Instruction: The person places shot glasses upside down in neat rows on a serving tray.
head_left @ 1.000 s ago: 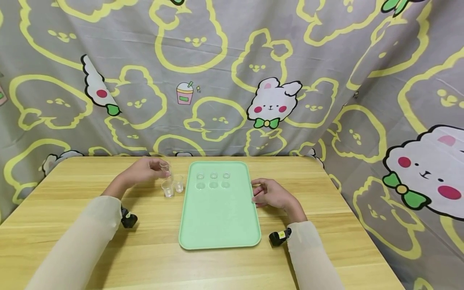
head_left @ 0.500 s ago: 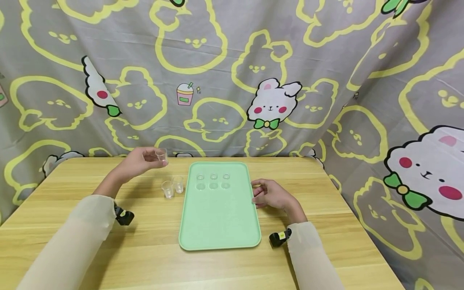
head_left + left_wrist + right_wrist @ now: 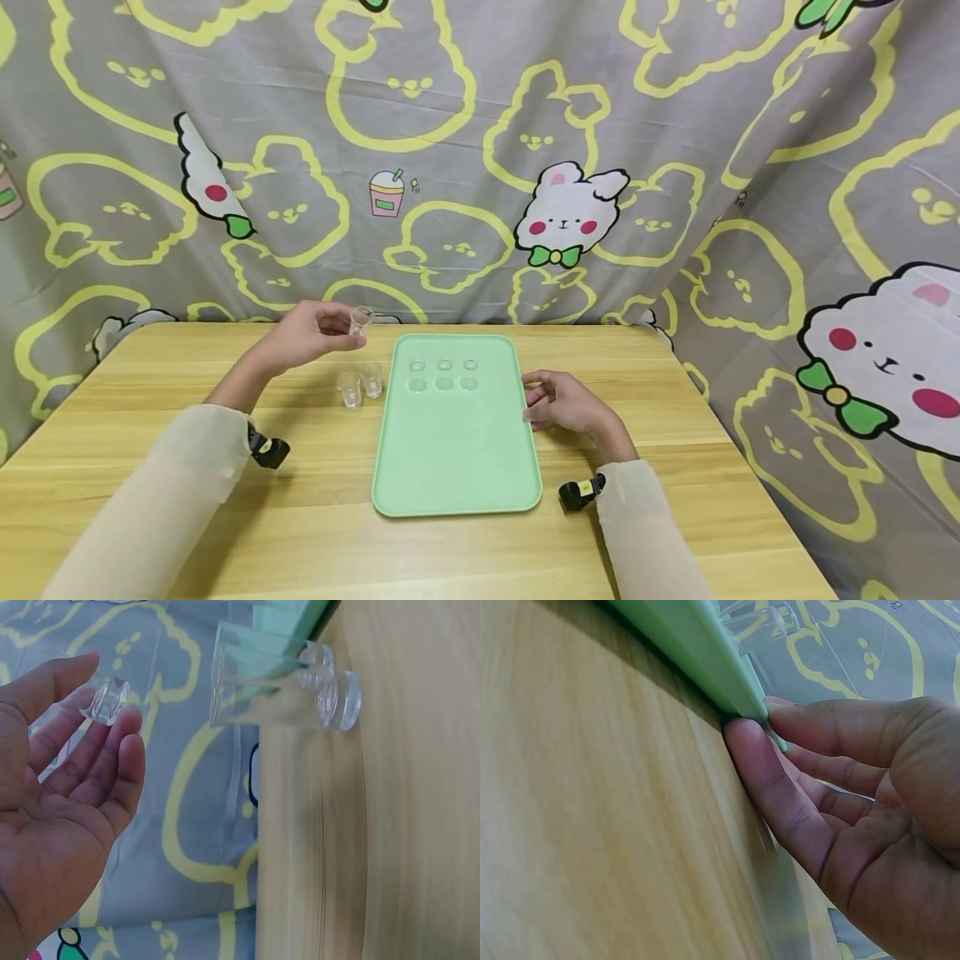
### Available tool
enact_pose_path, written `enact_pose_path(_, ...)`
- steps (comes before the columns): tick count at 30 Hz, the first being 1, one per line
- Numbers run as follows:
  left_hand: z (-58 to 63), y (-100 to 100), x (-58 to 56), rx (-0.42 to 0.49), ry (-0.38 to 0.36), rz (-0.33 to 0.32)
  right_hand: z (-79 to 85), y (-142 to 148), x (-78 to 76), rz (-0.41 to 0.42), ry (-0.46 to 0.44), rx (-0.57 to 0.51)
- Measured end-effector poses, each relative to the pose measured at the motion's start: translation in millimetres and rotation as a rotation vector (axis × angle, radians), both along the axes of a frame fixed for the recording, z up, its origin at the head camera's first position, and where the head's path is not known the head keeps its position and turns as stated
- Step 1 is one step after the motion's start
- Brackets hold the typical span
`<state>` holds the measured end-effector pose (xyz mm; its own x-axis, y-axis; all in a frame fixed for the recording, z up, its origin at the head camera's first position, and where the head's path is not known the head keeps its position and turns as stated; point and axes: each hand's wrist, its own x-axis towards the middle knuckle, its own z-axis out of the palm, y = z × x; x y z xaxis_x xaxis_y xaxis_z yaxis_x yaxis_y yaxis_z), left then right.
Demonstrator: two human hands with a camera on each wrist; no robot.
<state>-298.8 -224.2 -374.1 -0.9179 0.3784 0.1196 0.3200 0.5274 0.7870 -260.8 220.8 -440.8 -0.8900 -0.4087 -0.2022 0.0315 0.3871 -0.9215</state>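
My left hand (image 3: 311, 335) pinches a clear shot glass (image 3: 109, 699) between thumb and fingertips, roughly upright and raised over the table's far side. Two more shot glasses (image 3: 361, 387) stand upright on the table just below it; in the left wrist view these glasses (image 3: 289, 682) overlap. A light green tray (image 3: 457, 458) lies to their right. On its far part is a row of three clear glasses (image 3: 445, 373), which look upside down. With thumb and fingers, my right hand (image 3: 566, 402) pinches the tray's right edge, seen closely in the right wrist view.
The wooden table (image 3: 300, 533) reaches back to a grey patterned curtain (image 3: 450, 167), which also hangs along the right side. A black wrist camera (image 3: 268, 450) sits at the left sleeve and another black camera (image 3: 580, 493) at the right.
The left hand has lifted one shot glass from beside the other two, then carried it right toward the tray. The right hand stays at the tray's edge.
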Motion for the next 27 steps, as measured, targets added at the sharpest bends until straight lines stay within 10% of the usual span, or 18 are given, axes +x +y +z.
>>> enact_pose_path(27,4.8,36.4,12.7,-0.175,0.165,-0.135,-0.5,-0.1,-1.4,0.009,0.001,-0.014)
